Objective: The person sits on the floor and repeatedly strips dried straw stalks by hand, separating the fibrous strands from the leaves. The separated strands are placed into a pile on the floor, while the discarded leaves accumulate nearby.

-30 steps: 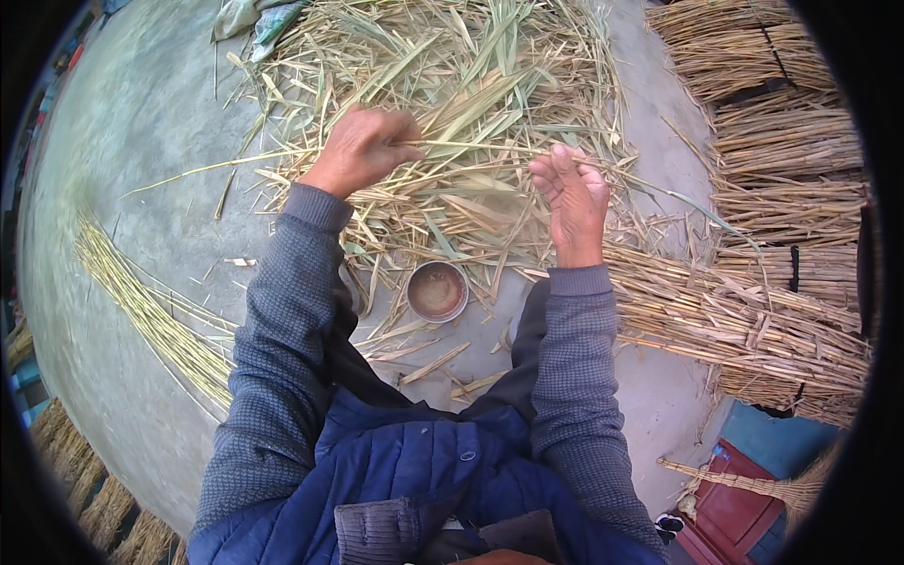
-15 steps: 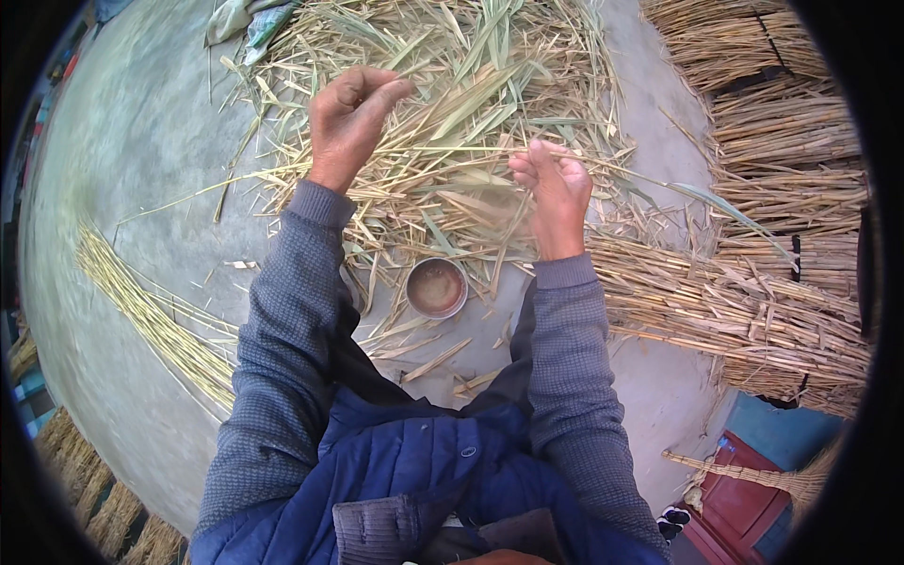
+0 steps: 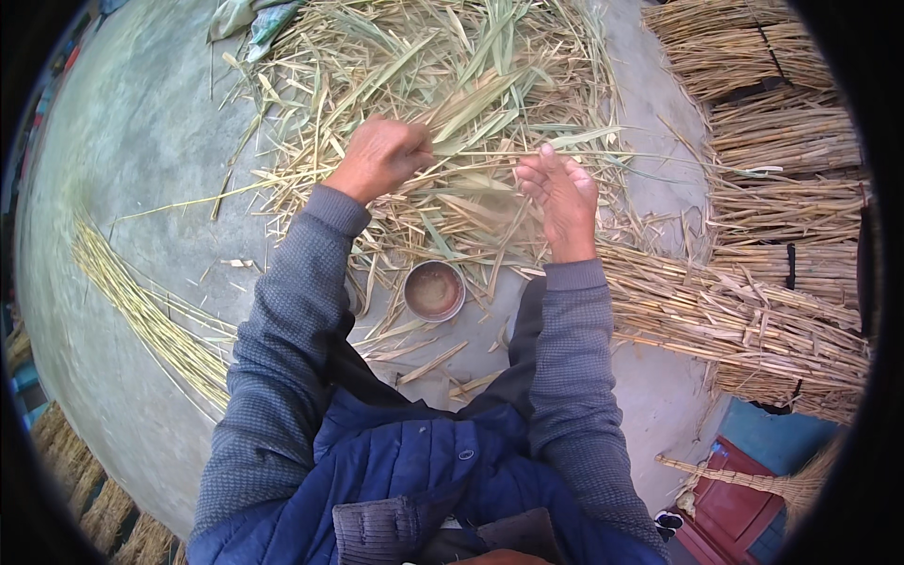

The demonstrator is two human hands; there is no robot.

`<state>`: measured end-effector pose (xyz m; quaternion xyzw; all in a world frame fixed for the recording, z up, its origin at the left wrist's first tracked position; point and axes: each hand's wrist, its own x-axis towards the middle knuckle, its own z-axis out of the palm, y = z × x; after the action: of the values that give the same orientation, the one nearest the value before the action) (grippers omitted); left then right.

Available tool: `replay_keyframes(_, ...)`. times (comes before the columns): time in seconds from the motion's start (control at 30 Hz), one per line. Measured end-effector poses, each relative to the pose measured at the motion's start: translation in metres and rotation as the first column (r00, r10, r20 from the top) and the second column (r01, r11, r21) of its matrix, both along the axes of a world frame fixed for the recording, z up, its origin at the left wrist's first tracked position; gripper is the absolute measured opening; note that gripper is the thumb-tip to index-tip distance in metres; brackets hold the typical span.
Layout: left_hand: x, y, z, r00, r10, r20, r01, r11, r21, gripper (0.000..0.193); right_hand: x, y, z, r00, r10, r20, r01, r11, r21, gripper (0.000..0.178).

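Note:
A long thin reed stalk (image 3: 482,153) runs crosswise in front of me, over a heap of stripped dry and green leaves (image 3: 330,56). My left hand (image 3: 381,158) is closed like a fist, knuckles up, around the stalk's line; its fingertips are hidden beneath it. My right hand (image 3: 562,198) pinches the stalk between thumb and fingers, a short way to the right. Beyond the right hand the thin end, with a leaf on it, sticks out to the right. The other end reaches the floor at the left.
Between my legs and the heap stands a small round bowl (image 3: 409,299). A sheaf of slim bare stalks (image 3: 151,315) lies at left. Thick tied reed bundles (image 3: 734,306) are stacked along the right. A straw broom (image 3: 796,488) lies lower right, and cloth (image 3: 268,33) at the top left.
My left hand has come down and right, closer to my right hand, and turned knuckles up. My right hand has barely moved. The stalk's leafy right end has swung up.

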<state>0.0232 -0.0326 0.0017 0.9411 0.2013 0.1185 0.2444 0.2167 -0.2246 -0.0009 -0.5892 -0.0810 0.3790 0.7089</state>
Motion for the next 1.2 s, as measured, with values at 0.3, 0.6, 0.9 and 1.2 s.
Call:
replay_keyframes(0.3,0.010,-0.013,-0.007,0.996,-0.073,0.056,0.090,0.897,-0.433,0.023,0.002,0.000,-0.002,0.997,0.043,0.064,-0.046,0.998,0.044,0.016)
replay_keyframes(0.6,0.034,-0.043,-0.020,0.966,0.201,0.165,-0.036,0.733,-0.680,0.015,-0.012,0.009,0.000,0.994,0.080,0.070,-0.085,0.994,0.067,0.011)
replay_keyframes(0.9,0.029,-0.031,-0.017,0.968,0.251,0.011,-0.080,0.347,-0.935,0.015,-0.014,0.004,-0.002,0.933,0.210,0.293,-0.237,0.970,0.061,0.008)
replay_keyframes(1.2,0.014,0.009,-0.013,0.775,0.612,0.159,-0.102,0.369,-0.924,0.017,-0.001,-0.006,-0.002,0.976,0.127,0.176,-0.145,0.985,0.091,0.006)
